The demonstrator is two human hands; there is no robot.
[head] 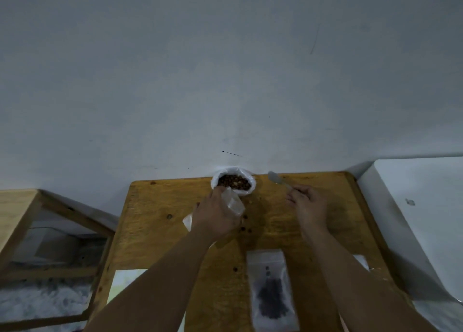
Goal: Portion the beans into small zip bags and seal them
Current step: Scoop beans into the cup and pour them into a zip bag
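Note:
A white bag of brown beans [234, 181] stands open at the far edge of the wooden table [155, 206]. My left hand [215, 214] holds a small clear zip bag [234, 202] just in front of it. My right hand [309, 203] grips a metal spoon [275, 177], whose bowl points toward the bean bag and looks empty. A filled zip bag [271, 291] with dark beans lies flat near the front of the table, between my forearms. A few loose beans [244, 229] lie on the wood below my left hand.
A white sheet [125, 284] lies at the table's front left. A wooden frame [50, 231] stands to the left of the table, a white box-like surface [413, 206] to the right. A grey wall rises right behind the table.

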